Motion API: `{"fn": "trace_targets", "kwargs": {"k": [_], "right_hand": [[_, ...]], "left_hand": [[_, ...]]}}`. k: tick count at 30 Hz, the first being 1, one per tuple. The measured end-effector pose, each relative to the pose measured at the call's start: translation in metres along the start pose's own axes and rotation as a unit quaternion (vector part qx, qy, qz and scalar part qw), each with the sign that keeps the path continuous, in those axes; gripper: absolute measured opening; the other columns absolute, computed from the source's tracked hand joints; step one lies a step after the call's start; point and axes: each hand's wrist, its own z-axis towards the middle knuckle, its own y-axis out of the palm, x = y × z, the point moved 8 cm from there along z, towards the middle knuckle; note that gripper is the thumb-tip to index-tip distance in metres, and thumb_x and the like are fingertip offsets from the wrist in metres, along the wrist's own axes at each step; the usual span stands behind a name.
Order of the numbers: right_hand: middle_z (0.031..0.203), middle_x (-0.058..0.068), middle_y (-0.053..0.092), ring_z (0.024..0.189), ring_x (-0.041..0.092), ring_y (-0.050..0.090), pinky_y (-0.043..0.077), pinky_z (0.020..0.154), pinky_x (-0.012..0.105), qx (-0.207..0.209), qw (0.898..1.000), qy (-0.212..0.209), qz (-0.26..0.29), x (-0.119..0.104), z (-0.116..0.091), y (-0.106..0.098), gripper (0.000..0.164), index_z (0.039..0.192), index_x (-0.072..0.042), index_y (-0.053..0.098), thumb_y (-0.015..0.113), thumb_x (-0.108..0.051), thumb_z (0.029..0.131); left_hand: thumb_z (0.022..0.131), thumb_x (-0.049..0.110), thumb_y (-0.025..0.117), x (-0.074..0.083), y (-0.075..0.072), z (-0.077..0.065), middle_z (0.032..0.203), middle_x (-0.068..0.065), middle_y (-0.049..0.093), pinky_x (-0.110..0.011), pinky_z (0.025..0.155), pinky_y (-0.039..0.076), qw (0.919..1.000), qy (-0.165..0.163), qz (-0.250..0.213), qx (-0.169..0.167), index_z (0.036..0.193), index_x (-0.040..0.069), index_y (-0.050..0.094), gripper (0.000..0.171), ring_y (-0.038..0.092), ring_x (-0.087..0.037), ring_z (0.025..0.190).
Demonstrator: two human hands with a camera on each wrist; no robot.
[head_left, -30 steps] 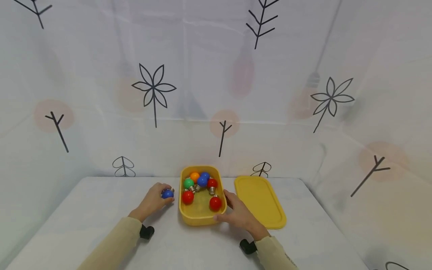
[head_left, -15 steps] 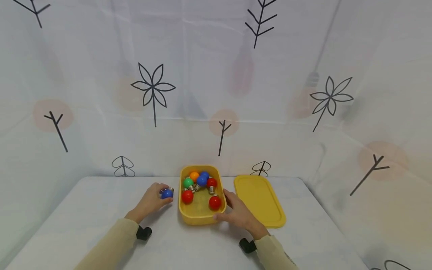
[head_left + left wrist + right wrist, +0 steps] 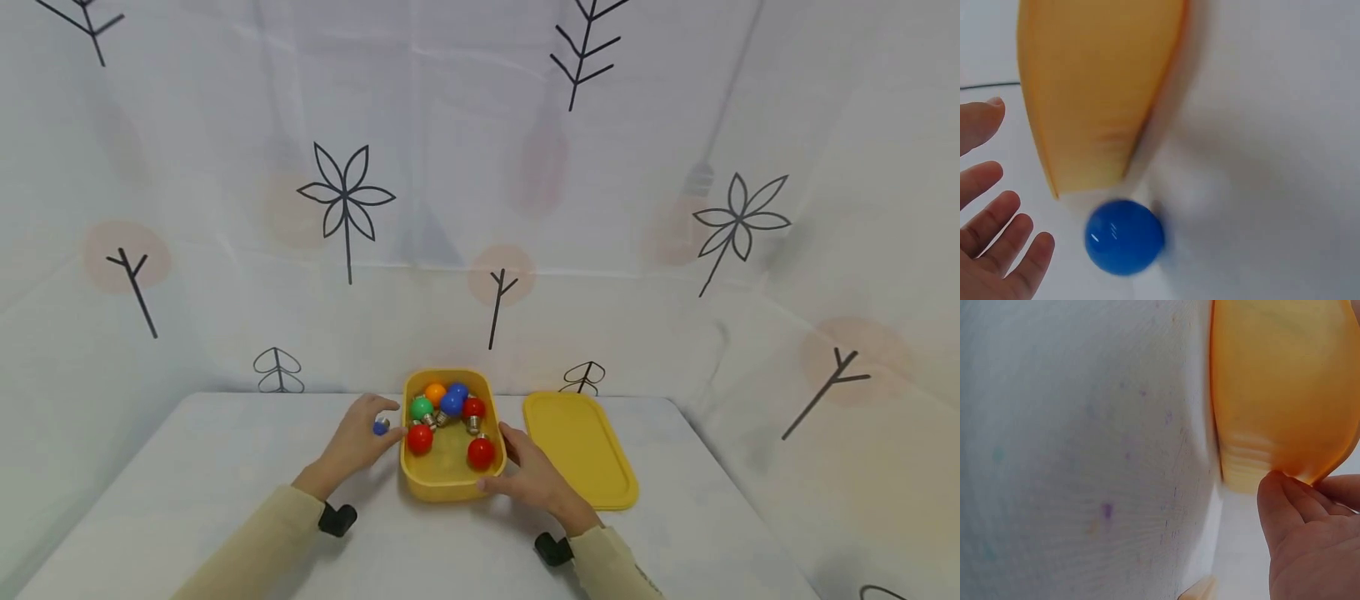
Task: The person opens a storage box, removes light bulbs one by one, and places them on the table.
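Observation:
A yellow plastic container stands at the table's far middle with several small round bulbs in it. Two red bulbs, one red bulb at left and another red bulb at right, lie nearer me; orange, green, blue and red ones cluster behind. My right hand grips the container's near right corner, thumb at the front, fingers along the side. My left hand is beside the container's left wall, fingers spread and holding nothing. A blue bulb sits on the table, apart from those fingers and partly hidden in the head view.
A flat yellow lid lies on the table right of the container. The white-covered table meets a patterned cloth backdrop just behind the container.
My left hand has let go of the blue bulb and moved right, up to the container's left wall. My right hand and the container have stayed in place.

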Motion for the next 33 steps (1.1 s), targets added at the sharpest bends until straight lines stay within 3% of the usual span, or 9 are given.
{"fn": "trace_targets", "kwargs": {"k": [6,10,14,19,33], "right_hand": [[0.152,0.01,0.031,0.136,0.031,0.036,0.035,0.106,0.048,-0.002,1.0,-0.009,0.0,-0.004,-0.001,-0.001,0.105,0.151,-0.007,0.023,0.08,-0.046,0.072],[0.152,0.01,0.031,0.136,0.031,0.036,0.035,0.106,0.048,-0.004,1.0,-0.018,-0.003,-0.005,-0.002,-0.002,0.103,0.151,-0.006,0.023,0.079,-0.045,0.073],[0.152,0.011,0.03,0.136,0.031,0.036,0.035,0.106,0.048,-0.005,1.0,-0.022,-0.002,-0.006,-0.002,-0.002,0.102,0.151,-0.007,0.023,0.078,-0.044,0.074],[0.152,0.01,0.031,0.136,0.031,0.036,0.036,0.106,0.048,-0.005,1.0,-0.018,-0.002,-0.004,-0.001,-0.001,0.102,0.151,-0.008,0.024,0.08,-0.043,0.073],[0.152,0.01,0.03,0.135,0.031,0.037,0.036,0.105,0.049,-0.005,1.0,-0.024,-0.007,-0.004,-0.002,-0.001,0.103,0.151,-0.008,0.023,0.079,-0.046,0.073]], "left_hand": [[0.082,0.02,0.077,0.042,0.006,0.002,0.113,-0.009,0.058,-0.045,0.094,0.047,0.995,0.096,-0.024,0.015,0.112,0.007,0.065,0.035,0.054,-0.027,0.105],[0.081,0.02,0.077,0.062,0.018,0.002,0.112,-0.01,0.058,-0.046,0.094,0.047,0.99,0.134,-0.044,-0.008,0.112,0.007,0.064,0.036,0.055,-0.026,0.103],[0.083,0.023,0.075,0.072,0.035,0.004,0.117,-0.007,0.058,-0.044,0.097,0.046,0.989,0.126,-0.053,-0.057,0.118,0.008,0.063,0.04,0.054,-0.025,0.108],[0.086,0.023,0.072,0.075,0.053,0.007,0.119,-0.005,0.054,-0.036,0.091,0.05,0.9864,0.098,-0.067,-0.113,0.124,0.01,0.06,0.042,0.056,-0.025,0.104],[0.085,0.026,0.073,0.077,0.082,0.016,0.117,-0.007,0.054,-0.035,0.09,0.05,0.9818,0.072,-0.067,-0.163,0.125,0.012,0.059,0.044,0.054,-0.022,0.106]]}}
